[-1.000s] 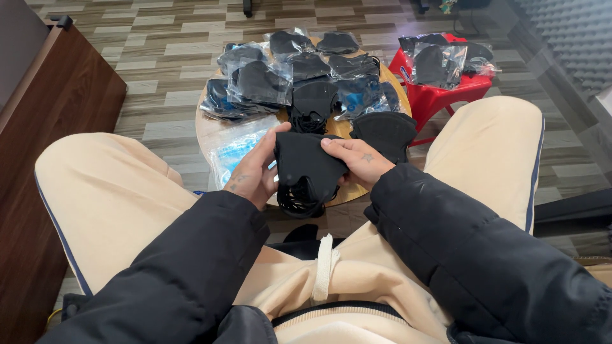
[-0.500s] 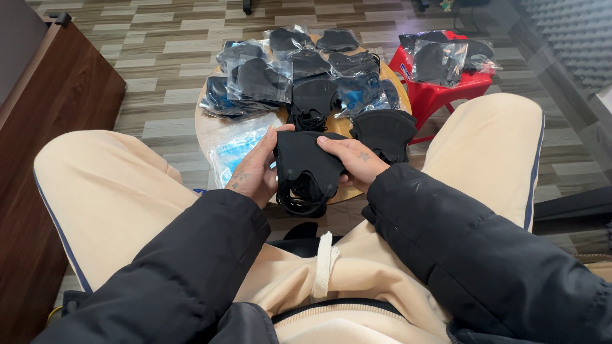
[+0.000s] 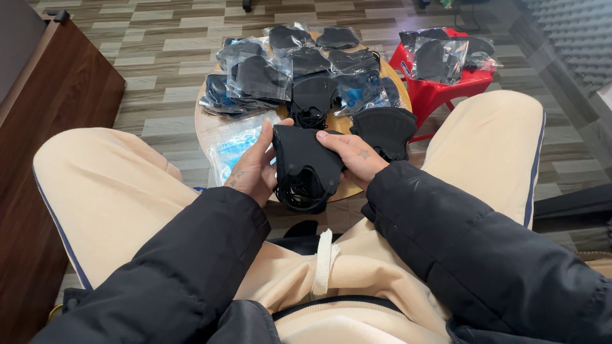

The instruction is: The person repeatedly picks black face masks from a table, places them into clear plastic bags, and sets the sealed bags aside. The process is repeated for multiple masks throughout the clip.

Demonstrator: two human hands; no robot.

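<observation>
**A:** Status at my end, near to far. Both black sleeves over the beige trousers, then my left hand (image 3: 252, 171) and right hand (image 3: 352, 157) on either side of a stack of black face masks (image 3: 305, 164), held just above the near edge of the round tabletop (image 3: 205, 125).

**B:** Grip?

**A:** Left fingers (image 3: 266, 137) curled narrowly round the stack's left edge, thumb on top. Right fingers (image 3: 329, 137) lie nearly flat over the right top corner, thumb underneath, out of sight. Both hands closed on the stack, no gap visible.

**B:** How does it handle?

**A:** My read: very light, soft fabric, squashes easily, nothing fragile. Layers look likely to slide on each other, so pinch both edges as now, not the middle. Ear loops (image 3: 299, 194) dangle from the near end in a tangle; I'd expect snags, so avoid lifting by them.

**B:** Beyond it?

**A:** Another loose pile of black masks (image 3: 384, 130) touching the right hand's far side. Left of the stack, a clear bag with blue contents (image 3: 233, 146). Further out, bagged black masks (image 3: 258, 79) cover most of the tabletop. Far right, a red stool (image 3: 440, 92) carrying more bagged masks. Brown cabinet (image 3: 44, 114) at left.
</observation>
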